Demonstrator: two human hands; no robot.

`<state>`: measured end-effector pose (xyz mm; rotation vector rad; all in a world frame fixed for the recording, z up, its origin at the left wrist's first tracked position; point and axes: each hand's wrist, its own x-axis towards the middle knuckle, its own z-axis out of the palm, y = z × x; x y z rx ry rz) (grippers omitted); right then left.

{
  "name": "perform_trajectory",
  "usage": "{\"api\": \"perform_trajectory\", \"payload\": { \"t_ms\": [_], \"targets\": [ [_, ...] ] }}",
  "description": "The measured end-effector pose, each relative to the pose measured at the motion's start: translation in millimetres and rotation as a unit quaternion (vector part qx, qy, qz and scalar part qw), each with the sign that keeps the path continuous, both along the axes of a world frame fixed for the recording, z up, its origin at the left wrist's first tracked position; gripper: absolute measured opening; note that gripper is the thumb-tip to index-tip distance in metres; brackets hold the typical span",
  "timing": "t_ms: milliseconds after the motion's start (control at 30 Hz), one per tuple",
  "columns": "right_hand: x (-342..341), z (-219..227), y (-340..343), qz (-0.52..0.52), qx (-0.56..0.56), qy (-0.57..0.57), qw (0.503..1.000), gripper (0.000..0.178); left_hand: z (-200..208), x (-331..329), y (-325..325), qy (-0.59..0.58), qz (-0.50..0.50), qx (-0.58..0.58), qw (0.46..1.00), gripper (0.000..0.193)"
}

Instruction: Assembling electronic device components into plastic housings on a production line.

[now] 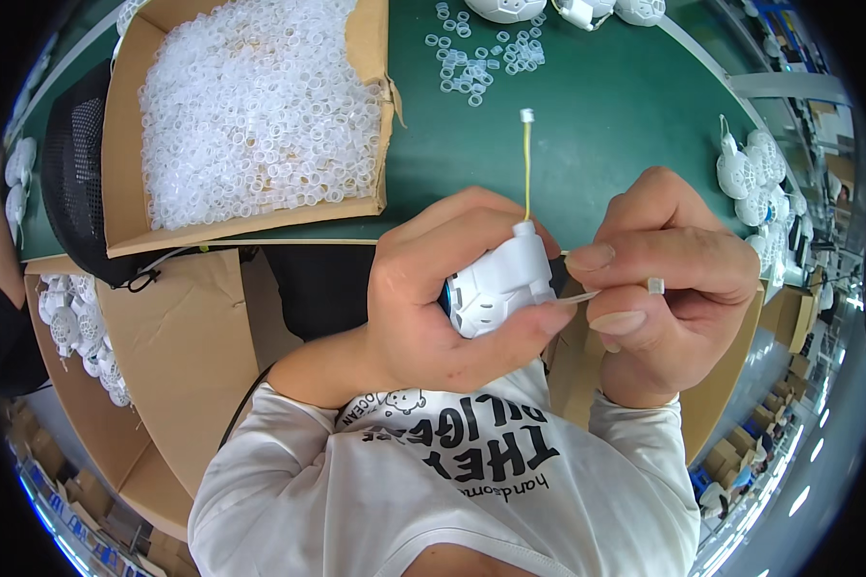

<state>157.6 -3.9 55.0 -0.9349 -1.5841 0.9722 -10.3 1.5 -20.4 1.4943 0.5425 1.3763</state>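
Observation:
My left hand (409, 279) is wrapped round a small white plastic housing (500, 293) with slotted vents and a bit of blue at its left side. Out of the housing's top collar a yellow-and-white cable (527, 168) stands straight up, tipped by a white connector (526, 115). My right hand (678, 279), just to the right, pinches a thin pale wire (579, 297) between thumb and forefinger. That wire runs from the housing's lower right side, by my left thumb. Its small white connector (655, 286) pokes out beyond the right fingertips.
A cardboard box (387, 183) full of clear plastic rings stands at the far left of the green table (606, 106). Loose rings (476, 67) lie at the back. White housings (760, 183) sit at right; more (77, 327) fill a lower-left carton. A black mesh object (72, 173) adjoins the box.

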Motion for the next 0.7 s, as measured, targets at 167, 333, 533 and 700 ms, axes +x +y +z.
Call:
{"api": "perform_trajectory", "payload": {
  "t_ms": [167,333,533,700],
  "targets": [
    [-6,-4,-1,0.001,0.002,-0.002,1.0,0.036,-3,-9,1,-0.021,-0.005,-0.017,1.0,0.026],
    [-8,-7,0,-0.008,-0.003,-0.017,1.0,0.035,-7,-17,5,-0.021,-0.042,-0.042,0.998,0.028],
    [-12,-8,-2,-0.047,-0.016,-0.009,0.999,0.034,-6,-9,1,-0.069,-0.028,-0.079,0.994,0.027],
    [-11,-7,-2,-0.048,-0.015,-0.016,0.999,0.034,-9,-16,4,-0.059,-0.05,-0.083,0.994,0.025]
  ]
}}
